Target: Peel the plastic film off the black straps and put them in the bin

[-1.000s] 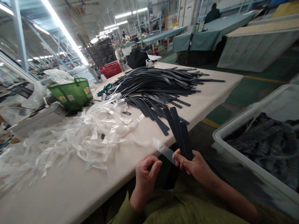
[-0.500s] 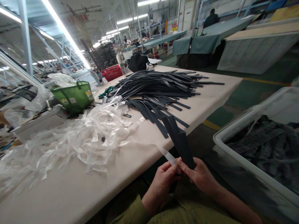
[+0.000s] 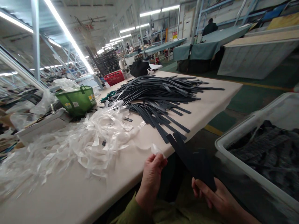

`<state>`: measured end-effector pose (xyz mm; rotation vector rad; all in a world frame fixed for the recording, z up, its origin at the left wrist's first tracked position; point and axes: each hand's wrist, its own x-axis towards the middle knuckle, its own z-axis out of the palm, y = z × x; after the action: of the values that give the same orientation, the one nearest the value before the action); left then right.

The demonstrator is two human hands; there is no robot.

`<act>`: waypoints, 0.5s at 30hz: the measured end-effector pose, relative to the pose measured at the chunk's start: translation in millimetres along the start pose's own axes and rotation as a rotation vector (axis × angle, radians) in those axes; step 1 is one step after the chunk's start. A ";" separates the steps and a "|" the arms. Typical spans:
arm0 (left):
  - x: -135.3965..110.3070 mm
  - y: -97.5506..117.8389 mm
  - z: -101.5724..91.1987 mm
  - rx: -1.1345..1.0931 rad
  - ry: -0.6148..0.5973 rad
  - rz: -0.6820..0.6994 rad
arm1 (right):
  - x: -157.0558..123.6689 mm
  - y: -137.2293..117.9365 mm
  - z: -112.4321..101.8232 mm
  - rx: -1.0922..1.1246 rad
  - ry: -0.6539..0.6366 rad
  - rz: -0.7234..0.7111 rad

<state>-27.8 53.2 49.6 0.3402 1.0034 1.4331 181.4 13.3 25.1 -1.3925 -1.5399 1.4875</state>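
Observation:
My left hand (image 3: 153, 169) is closed, pinching a translucent plastic strip (image 3: 156, 150) at the table's near edge. Lower right, my right hand (image 3: 211, 191) is closed around several flat dark fabric strips (image 3: 196, 161), fanned out and pointing up and left. A gap separates the two hands. Beyond them, a large heap of similar dark strips (image 3: 158, 87) lies across the table (image 3: 130, 174). To the left spreads a tangled pile of translucent plastic strips (image 3: 102, 130).
A white bin (image 3: 233, 152) with dark material stands at the right. On the left are a green bag (image 3: 77, 101) and a white box (image 3: 44, 124). A red basket (image 3: 114, 77) and a black cloth item (image 3: 139, 68) sit at the back. A person (image 3: 210, 27) is far off.
My hands have moved apart: the left went left and up with the plastic strip, the right moved right and down with the dark strips. The plastic is now away from the dark strips.

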 end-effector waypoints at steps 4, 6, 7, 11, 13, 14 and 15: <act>6.6 3.4 3.8 -0.126 0.032 -0.070 | -22.3 12.0 -1.3 -0.148 0.117 -0.057; 8.2 3.8 4.5 -0.127 0.023 -0.105 | -26.9 18.2 -2.3 -0.202 0.151 -0.094; 8.5 3.8 4.9 -0.123 0.015 -0.111 | -27.4 20.8 -3.3 -0.224 0.155 -0.105; 7.4 4.7 7.0 -0.115 -0.021 -0.105 | -21.4 27.7 -7.1 -0.341 0.103 -0.217; 6.9 5.2 7.8 -0.120 -0.029 -0.116 | -16.8 29.6 -7.7 -0.411 0.067 -0.304; 7.0 5.3 7.9 -0.120 -0.035 -0.121 | -14.8 30.5 -7.5 -0.443 0.053 -0.340; 7.2 5.5 7.9 -0.118 -0.040 -0.125 | -13.1 31.3 -7.2 -0.470 0.036 -0.367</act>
<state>-26.8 63.6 55.5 0.2159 0.8883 1.3604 200.5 -1.6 0.3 -1.2720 -2.0779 0.9110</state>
